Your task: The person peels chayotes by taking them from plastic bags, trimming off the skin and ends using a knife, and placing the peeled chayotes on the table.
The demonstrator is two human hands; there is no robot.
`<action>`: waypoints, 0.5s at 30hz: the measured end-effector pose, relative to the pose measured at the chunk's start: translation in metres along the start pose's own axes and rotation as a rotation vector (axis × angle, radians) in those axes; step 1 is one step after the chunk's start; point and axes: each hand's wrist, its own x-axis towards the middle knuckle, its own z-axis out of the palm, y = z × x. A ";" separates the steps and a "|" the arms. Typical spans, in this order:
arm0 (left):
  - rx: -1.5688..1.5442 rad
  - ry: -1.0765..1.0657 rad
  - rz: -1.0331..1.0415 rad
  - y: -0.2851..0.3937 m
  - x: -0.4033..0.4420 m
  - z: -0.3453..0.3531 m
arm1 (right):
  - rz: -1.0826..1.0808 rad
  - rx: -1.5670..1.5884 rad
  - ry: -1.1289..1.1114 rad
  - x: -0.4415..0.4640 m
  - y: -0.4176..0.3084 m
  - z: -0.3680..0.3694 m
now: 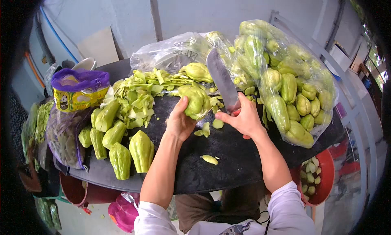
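My left hand (179, 121) is wrapped round a green chayote (196, 102) and holds it up over the black tabletop (179, 161). In my right hand (247, 119) is a large knife (222, 78) with a broad blade and a red handle. The blade points up and away, just right of the chayote. Slices and bits of peel (206, 129) lie beneath my hands, and a small green piece (210, 159) rests closer to me. Behind the chayote is another whole chayote (198, 72), beside a heap of peelings (140, 92).
Several pale chayotes (141, 152) stand at the table's left. A clear bag (293, 80) full of chayotes fills the right side. At left sit a purple mesh bag (65, 133) and a yellow bag (81, 97). A red bucket (328, 174) with pieces is below right.
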 end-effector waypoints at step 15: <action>0.065 0.018 -0.024 -0.013 -0.013 0.036 | -0.180 0.022 -0.001 -0.006 -0.001 0.013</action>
